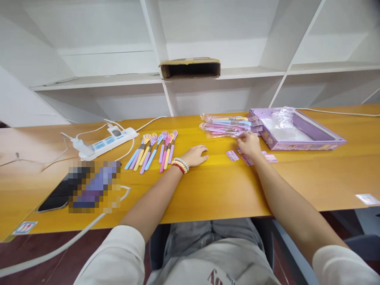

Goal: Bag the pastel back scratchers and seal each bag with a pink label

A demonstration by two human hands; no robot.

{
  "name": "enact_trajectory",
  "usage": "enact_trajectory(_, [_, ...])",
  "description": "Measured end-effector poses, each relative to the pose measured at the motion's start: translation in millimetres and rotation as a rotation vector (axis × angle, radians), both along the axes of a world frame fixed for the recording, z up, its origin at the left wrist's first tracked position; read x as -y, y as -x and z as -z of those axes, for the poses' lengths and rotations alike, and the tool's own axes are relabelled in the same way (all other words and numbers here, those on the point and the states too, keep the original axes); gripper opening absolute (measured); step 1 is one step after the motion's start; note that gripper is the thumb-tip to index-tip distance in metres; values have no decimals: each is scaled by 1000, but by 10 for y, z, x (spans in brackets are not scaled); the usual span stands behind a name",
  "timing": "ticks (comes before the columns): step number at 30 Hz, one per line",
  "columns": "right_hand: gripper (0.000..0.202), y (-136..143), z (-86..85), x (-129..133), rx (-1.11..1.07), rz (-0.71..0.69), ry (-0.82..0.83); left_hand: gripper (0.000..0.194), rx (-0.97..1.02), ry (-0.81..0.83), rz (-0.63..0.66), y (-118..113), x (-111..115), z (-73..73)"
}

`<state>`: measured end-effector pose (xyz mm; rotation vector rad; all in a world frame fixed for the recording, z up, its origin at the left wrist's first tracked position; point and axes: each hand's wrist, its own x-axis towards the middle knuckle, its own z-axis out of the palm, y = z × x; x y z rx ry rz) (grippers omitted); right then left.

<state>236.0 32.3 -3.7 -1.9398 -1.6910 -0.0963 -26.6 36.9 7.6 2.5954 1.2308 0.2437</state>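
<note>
My left hand point(196, 155) lies on the table with its fingers apart and nothing in them, right of a row of small pastel back scratchers point(152, 150). These have hand-shaped heads in purple, pink, yellow and blue. My right hand point(249, 145) is at the near edge of the clear plastic bags of back scratchers point(227, 126), its fingers curled downward. What those fingertips hold, if anything, is hidden. Small pink and purple cards lie around that hand: one card point(232, 155) to its left, another card point(269, 157) to the right of the wrist.
A purple open box point(308, 145) with clear plastic inside stands at the right. To the left are a white power strip point(108, 143) with cables and a dark phone point(59, 194) beside a blurred-out item. A cardboard box point(190, 68) sits on the white shelf behind.
</note>
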Motion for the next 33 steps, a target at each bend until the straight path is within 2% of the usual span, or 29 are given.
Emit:
enact_trajectory(6, [28, -55, 3, 36, 24, -109, 161, 57, 44, 26, -16, 59, 33, 49])
enact_trajectory(10, [30, 22, -23, 91, 134, -81, 176, 54, 37, -15, 0, 60, 69, 72])
enact_trajectory(12, [31, 38, -30, 97, 155, -75, 181, 47, 14, -83, -34, 67, 108, 43])
enact_trajectory(14, [32, 33, -28, 91, 154, -87, 190, 37, -24, -198, -203, 111, 135, -21])
enact_trajectory(17, [32, 8, -15, 77, 136, -107, 195, 31, -73, -346, -624, 310, 106, -160])
enact_trajectory(19, [32, 1, -8, 73, 129, -115, 194, 32, -84, -299, -808, 532, 42, -247])
enact_trajectory(21, [32, 6, -6, 77, 125, -104, 193, 34, -84, -148, -946, 777, -35, -304])
enact_trajectory(22, [32, 12, -5, 80, 121, -85, 193, 33, -91, -86, -970, 888, -72, -319])
enact_trajectory(24, [32, 24, -5, 85, 107, -32, 193, 27, -102, 15, -916, 1053, -131, -324])
enact_trajectory(26, [33, 33, -2, 88, 90, 15, 196, 24, -72, 50, -886, 1128, -165, -311])
enact_trajectory(30, [33, 36, 6, 84, 70, 37, 200, 21, -20, -35, -887, 1092, -169, -292])
enact_trajectory(33, [33, 45, 9, 78, 65, 39, 212, 19, -78, -2, -861, 1027, -148, -292])
